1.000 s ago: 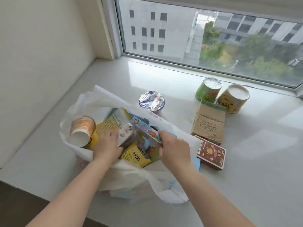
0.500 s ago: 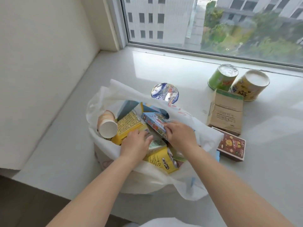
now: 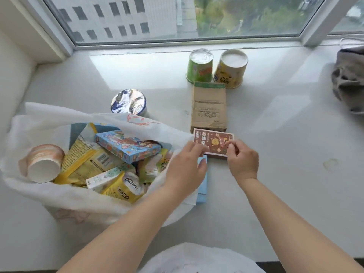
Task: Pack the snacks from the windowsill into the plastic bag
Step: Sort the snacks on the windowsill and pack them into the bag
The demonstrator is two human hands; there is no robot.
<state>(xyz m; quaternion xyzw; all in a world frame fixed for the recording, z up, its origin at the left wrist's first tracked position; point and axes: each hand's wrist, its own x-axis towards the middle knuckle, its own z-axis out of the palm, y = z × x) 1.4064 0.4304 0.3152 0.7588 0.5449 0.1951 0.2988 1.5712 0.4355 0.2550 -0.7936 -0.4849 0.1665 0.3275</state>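
A white plastic bag [image 3: 59, 196] lies open on the windowsill at the left, holding several snack boxes and packets, a blue box [image 3: 128, 146] on top and an orange cup [image 3: 43, 164] at its left. Just right of the bag sits a dark red snack box [image 3: 213, 141]. My left hand [image 3: 187, 170] touches the box's left edge with its fingertips. My right hand [image 3: 242, 160] pinches the box's right edge. Behind it stand a brown carton [image 3: 208, 107], a green cup [image 3: 200, 65], a yellow cup [image 3: 230, 67] and a foil-lidded cup [image 3: 128, 101].
The pale windowsill [image 3: 285, 154] runs to the window frame [image 3: 177, 43] at the back and a wall at the left. A grey cloth bundle [image 3: 348, 75] lies at the far right. A light blue flat item [image 3: 202, 184] pokes out beside the bag.
Both hands have left the inside of the bag and moved right to the dark red box. The view has shifted right and closer to the sill.
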